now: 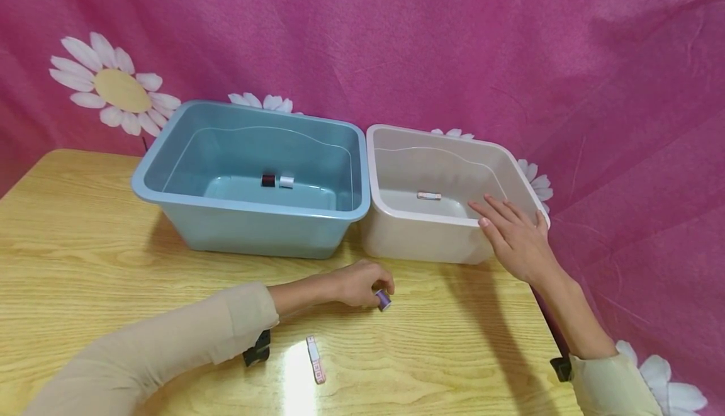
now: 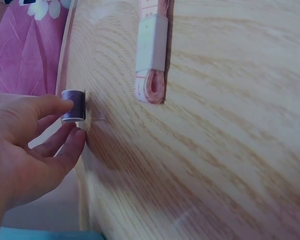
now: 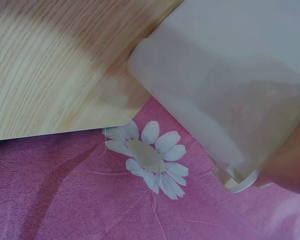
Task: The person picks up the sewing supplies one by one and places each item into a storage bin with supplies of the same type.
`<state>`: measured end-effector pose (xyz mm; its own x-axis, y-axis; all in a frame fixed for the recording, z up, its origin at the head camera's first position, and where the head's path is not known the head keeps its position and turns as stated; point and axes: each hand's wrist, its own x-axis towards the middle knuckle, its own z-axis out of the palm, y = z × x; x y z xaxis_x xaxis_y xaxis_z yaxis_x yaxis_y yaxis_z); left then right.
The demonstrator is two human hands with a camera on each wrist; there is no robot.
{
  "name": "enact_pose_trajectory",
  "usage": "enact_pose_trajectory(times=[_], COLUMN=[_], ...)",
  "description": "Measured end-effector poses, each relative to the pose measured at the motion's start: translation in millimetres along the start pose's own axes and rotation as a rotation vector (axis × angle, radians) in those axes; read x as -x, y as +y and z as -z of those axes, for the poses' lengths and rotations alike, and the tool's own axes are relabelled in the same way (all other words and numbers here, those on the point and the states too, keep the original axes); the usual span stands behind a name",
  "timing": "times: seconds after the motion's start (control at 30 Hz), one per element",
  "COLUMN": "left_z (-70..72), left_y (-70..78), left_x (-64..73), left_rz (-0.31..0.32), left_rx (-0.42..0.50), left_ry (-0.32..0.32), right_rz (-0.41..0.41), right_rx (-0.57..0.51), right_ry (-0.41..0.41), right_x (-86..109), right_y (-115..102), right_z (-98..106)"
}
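Note:
A small spool of purple thread (image 1: 383, 300) is on the table in front of the bins. My left hand (image 1: 362, 284) pinches it, the thumb lying against the thread in the left wrist view. Over the near right corner of the off-white bin (image 1: 430, 236) my right hand (image 1: 518, 243) rests with fingers extended; the right wrist view catches only part of that hand (image 3: 290, 165) at the rim. A folded pink-and-white measuring tape (image 1: 316, 360) with a paper band lies on the table nearer to me. Another folded tape (image 1: 428, 196) lies inside the off-white bin.
The blue bin (image 1: 255, 230) stands left of the off-white one, their rims side by side. It holds a dark spool (image 1: 269, 180) and a white spool (image 1: 287, 181). Behind hangs a pink cloth (image 1: 340, 44) with daisies. The wooden table (image 1: 85, 265) ends just beyond the off-white bin's right side.

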<state>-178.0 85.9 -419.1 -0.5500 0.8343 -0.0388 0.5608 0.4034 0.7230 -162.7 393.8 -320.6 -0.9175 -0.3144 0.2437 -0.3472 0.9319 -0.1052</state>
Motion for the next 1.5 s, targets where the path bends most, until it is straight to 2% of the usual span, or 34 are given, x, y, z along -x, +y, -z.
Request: enact_pose_trajectory(times=[0.23,0.63,1.13,1.37,1.5], left_z=[-1.1,-3.0,-4.1,-3.9,-4.6], left_y=[-1.9,-3.2,-6.4,-5.7,-4.9], left_x=[-0.1,-0.6,0.7,1.4,2.0], left_rz=[-0.009,0.015,-0.021,-0.052,-0.036], left_rx=[-0.014,-0.028,-0.024,-0.048,-0.052], left_ry=[0.000,0.002,0.024,0.007,0.000], right_rz=[-0.003,-0.006,-0.002,-0.004,-0.006], right_rx=[0.001,-0.002,-0.001,0.000,-0.003], right_ry=[-0.004,-0.003,-0.007,-0.007,-0.011], right_x=[-0.2,0.2,-0.9,-0.7,0.1], right_y=[0.2,0.0,0.5,0.8,0.8], right_z=[0.0,-0.3,-0.4,0.0,-0.6])
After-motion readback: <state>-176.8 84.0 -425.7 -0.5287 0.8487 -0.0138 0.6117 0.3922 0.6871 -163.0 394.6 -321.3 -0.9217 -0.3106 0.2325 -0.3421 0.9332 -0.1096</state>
